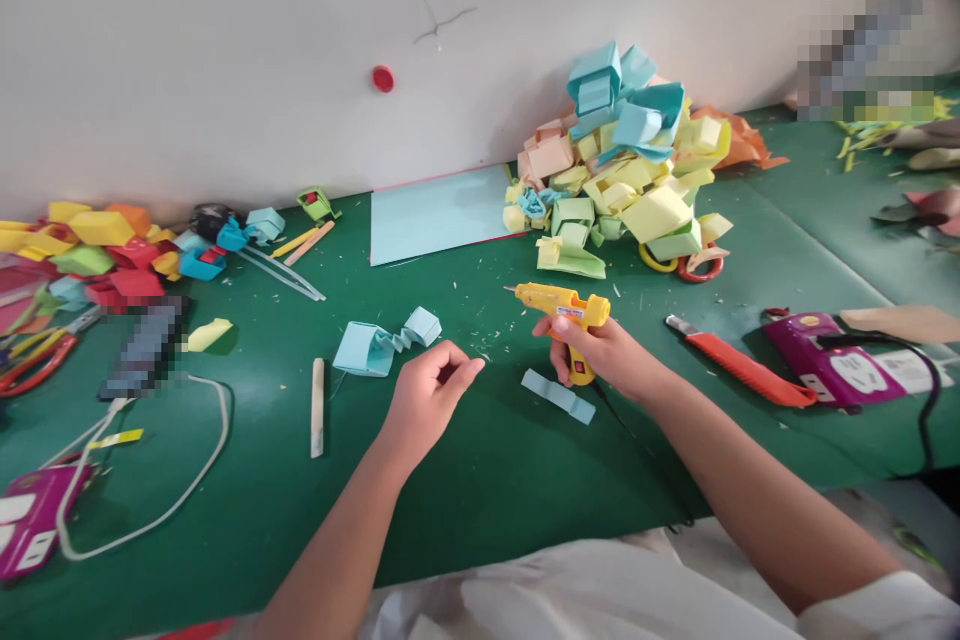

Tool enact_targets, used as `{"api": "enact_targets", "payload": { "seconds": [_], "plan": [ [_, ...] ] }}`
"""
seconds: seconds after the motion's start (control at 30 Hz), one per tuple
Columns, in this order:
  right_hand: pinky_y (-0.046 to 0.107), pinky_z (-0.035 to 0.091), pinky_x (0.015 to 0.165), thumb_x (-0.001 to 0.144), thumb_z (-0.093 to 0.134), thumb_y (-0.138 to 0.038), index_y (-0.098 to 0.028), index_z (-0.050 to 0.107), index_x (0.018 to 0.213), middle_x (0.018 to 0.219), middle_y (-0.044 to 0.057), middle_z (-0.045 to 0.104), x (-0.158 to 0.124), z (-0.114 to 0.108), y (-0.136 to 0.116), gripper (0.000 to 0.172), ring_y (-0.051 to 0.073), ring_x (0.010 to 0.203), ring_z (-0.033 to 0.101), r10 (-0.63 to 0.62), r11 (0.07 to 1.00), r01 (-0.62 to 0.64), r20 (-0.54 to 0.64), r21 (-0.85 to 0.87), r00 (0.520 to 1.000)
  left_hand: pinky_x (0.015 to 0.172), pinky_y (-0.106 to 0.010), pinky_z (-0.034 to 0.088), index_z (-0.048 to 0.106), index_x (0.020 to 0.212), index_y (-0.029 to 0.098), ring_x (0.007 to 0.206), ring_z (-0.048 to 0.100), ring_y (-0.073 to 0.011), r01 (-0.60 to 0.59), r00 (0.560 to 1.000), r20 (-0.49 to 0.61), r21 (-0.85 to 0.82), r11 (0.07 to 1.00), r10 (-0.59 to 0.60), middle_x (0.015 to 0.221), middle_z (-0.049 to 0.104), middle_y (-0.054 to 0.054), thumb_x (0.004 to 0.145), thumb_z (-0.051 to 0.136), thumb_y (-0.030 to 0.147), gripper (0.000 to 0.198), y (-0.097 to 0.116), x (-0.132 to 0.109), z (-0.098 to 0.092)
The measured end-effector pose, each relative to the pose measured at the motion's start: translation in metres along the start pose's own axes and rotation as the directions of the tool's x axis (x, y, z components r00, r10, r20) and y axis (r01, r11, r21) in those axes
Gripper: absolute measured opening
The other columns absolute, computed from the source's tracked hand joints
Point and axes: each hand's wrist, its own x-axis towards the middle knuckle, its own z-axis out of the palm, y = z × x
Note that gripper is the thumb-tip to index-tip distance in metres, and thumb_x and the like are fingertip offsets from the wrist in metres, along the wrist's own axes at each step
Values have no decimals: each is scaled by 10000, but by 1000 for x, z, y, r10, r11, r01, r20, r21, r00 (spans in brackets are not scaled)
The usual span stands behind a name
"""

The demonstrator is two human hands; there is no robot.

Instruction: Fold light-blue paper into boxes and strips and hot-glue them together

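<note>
My right hand [592, 350] is wrapped round the handle of a yellow glue gun [551, 300], its nozzle pointing left. Below the gun lies a folded light-blue paper strip [559, 395] on the green table [480, 490]. My left hand [435, 390] hovers over the table with thumb and fingers pinched together; whatever is between them, if anything, is too small to make out. Just beyond it sits a light-blue paper piece [365, 348], a box shape joined by a zigzag strip to a smaller cube. A pale stick [317, 408] lies left of my left hand.
A pile of folded papers [637, 170] stands at the back right, beside a light-blue sheet [442, 215]. Rightward are a red cutter [750, 365] and a purple power strip [825, 360]. Colourful paper pieces [105, 230], a phone [146, 345] and a white cable [217, 450] occupy the left.
</note>
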Motion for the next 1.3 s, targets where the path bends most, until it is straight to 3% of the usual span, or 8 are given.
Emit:
{"api": "enact_targets", "payload": {
  "seconds": [0.2, 0.37, 0.5, 0.67, 0.83, 1.07, 1.3],
  "plan": [
    [320, 428, 560, 863, 663, -693, -224, 620, 992, 577, -25, 616, 0, -1, -1, 489, 173, 534, 588, -14, 999, 14, -22, 37, 1000, 553, -240, 440, 668, 744, 204, 583, 540, -133, 36, 998, -40, -80, 996, -39, 647, 619, 15, 835, 773, 440, 274, 0, 2, 2],
    [323, 431, 587, 873, 719, -564, -233, 603, 1017, 596, -37, 609, -1, -1, -2, 379, 168, 559, 576, -20, 998, 20, 4, 54, 1000, 575, -252, 446, 696, 761, 206, 599, 577, -147, 3, 1000, 19, -70, 998, -2, 642, 638, 4, 905, 691, 421, 259, 2, 1, -1],
    [329, 445, 604, 803, 811, -447, -234, 575, 1061, 623, -60, 576, -1, -3, 0, 409, 154, 563, 547, 10, 995, -9, -12, 100, 1000, 557, -259, 365, 551, 658, 204, 555, 462, -127, -45, 998, 52, 22, 999, 44, 579, 501, 29, 985, 562, 463, 418, 3, 1, -4],
    [324, 431, 607, 795, 812, -410, -228, 579, 1051, 655, -58, 559, -2, -4, 1, 390, 145, 585, 533, 10, 994, -9, -5, 109, 1000, 571, -260, 348, 438, 692, 213, 621, 438, -135, -17, 1000, 17, -82, 997, 19, 653, 442, 24, 1033, 471, 495, 443, -2, 0, -4],
    [329, 429, 611, 790, 810, -411, -225, 595, 1036, 657, -51, 570, -3, -4, -2, 376, 149, 589, 533, 8, 995, -10, 23, 99, 1000, 540, -237, 351, 538, 784, 212, 586, 415, -118, 30, 999, 23, -198, 980, -26, 650, 450, 37, 984, 578, 468, 327, -1, 2, -4],
    [315, 427, 608, 795, 805, -396, -207, 589, 1039, 667, -50, 570, -3, -4, -2, 377, 137, 586, 533, 11, 996, -13, 18, 93, 1000, 487, -217, 349, 706, 806, 191, 538, 439, -99, 37, 996, -70, -269, 962, -58, 632, 546, 19, 824, 754, 366, 183, 5, 7, -4],
    [298, 422, 610, 824, 787, -385, -203, 579, 1056, 669, -58, 565, -2, -6, 0, 360, 126, 593, 531, 1, 996, -4, 34, 88, 999, 505, -216, 365, 760, 855, 203, 541, 459, -110, 22, 998, -50, -173, 985, -32, 574, 503, 26, 928, 630, 389, 239, 2, 5, -6]
  ]
}}
